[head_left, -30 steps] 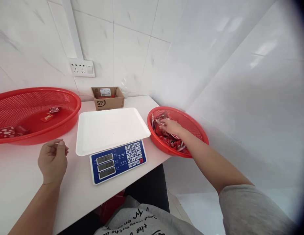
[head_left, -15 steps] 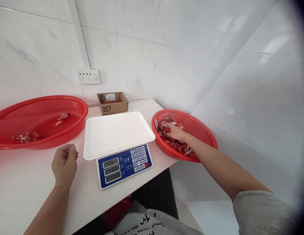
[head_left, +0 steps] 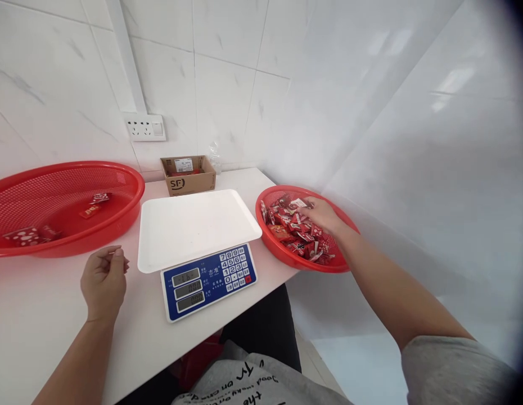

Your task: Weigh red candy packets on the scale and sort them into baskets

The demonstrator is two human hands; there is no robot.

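Note:
My right hand [head_left: 321, 215] is over the far side of the right red basket [head_left: 282, 257], its fingers pinched on a small red-and-white snack packet [head_left: 298, 203]. Below it lies a heap of similar red snack packets [head_left: 301, 225]. On the table, my left hand [head_left: 103, 278] rests with curled fingers and shows nothing in them, between the left basket and the scale. The digital scale [head_left: 215, 286] has a bare white pan [head_left: 196, 225] and a blue panel with lit number displays.
A larger red basket [head_left: 118, 222] on the left holds a few packets [head_left: 25, 236]. Behind the scale stands an open cardboard box [head_left: 194, 183] with red items inside, beside a clear plastic piece [head_left: 215, 157]. A wall socket [head_left: 143, 128] is above; walls close in behind and right.
My right hand has risen out of the heap and shifted slightly right and back, now with a packet at its fingertips. The left hand keeps its pose. The camera view has turned slightly.

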